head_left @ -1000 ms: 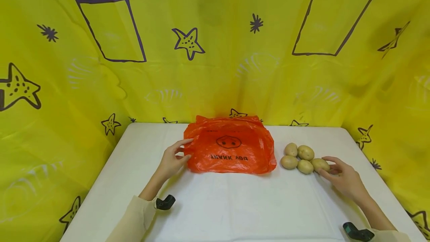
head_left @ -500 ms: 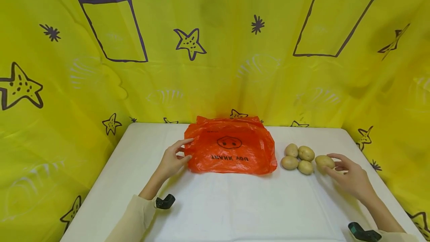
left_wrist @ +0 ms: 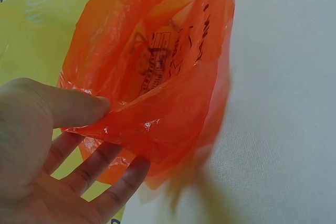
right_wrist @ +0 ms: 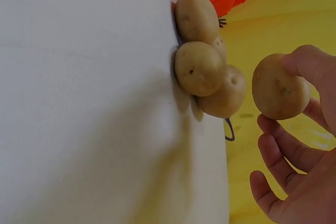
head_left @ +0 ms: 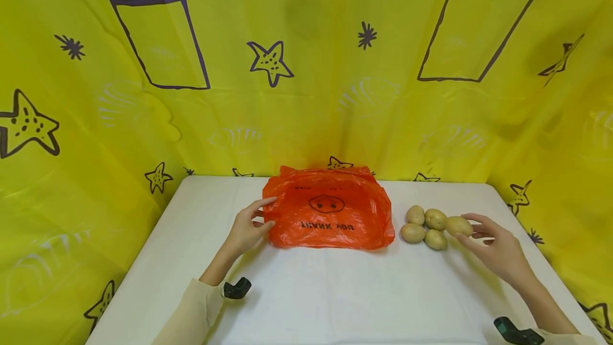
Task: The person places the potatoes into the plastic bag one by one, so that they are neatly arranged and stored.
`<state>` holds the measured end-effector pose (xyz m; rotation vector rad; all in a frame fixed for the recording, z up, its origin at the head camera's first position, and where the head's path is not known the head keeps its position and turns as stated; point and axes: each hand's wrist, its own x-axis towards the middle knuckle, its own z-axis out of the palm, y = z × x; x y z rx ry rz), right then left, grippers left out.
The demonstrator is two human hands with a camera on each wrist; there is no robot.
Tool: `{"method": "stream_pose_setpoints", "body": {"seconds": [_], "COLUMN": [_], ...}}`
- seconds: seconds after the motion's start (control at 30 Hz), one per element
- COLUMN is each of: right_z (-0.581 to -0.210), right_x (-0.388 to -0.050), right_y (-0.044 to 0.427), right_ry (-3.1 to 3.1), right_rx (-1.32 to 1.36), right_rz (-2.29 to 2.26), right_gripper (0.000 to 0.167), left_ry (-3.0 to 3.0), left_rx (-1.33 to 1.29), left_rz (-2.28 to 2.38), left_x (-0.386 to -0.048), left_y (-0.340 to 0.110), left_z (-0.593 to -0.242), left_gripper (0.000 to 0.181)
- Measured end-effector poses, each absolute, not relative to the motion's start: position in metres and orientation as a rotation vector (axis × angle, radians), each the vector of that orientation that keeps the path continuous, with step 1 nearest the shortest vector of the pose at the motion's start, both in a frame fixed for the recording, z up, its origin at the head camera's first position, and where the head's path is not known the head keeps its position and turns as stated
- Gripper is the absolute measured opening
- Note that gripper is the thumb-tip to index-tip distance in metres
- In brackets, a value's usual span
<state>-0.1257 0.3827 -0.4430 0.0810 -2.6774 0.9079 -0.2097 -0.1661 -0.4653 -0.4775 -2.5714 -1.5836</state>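
My left hand (head_left: 247,229) holds the left edge of a red plastic bag (head_left: 330,230) that lies on the table with printed lettering and a pig snout on it. In the left wrist view the thumb presses the bag's rim from inside and the fingers lie against its outer side; the mouth gapes. My right hand (head_left: 498,252) pinches a potato (right_wrist: 278,87) between thumb and fingers, clear of the table in the right wrist view. Several other potatoes (head_left: 413,232) sit in a close group between that hand and the bag.
A white cloth (head_left: 306,297) covers the table. Yellow curtains (head_left: 311,111) with starfish drawings stand behind it and along both sides. A dark device is strapped at each wrist.
My right hand has drawn one potato rightward out of the group and lifted it, then shifted slightly back left. The left hand and the bag have stayed put.
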Motion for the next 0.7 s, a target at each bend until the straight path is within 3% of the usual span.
{"method": "stream_pose_setpoints", "body": {"seconds": [0.7], "right_z": [-0.426], "right_x": [-0.124], "right_y": [0.342], "right_ry": [-2.608], "right_rx": [0.239], "right_rz": [0.955], "right_gripper": [0.046], "left_ry": [-2.528], "left_rx": [-0.448], "left_rz": [-1.555], "left_x": [-0.211], "left_y": [-0.160], "left_z": [-0.461], "left_gripper": [0.047]}}
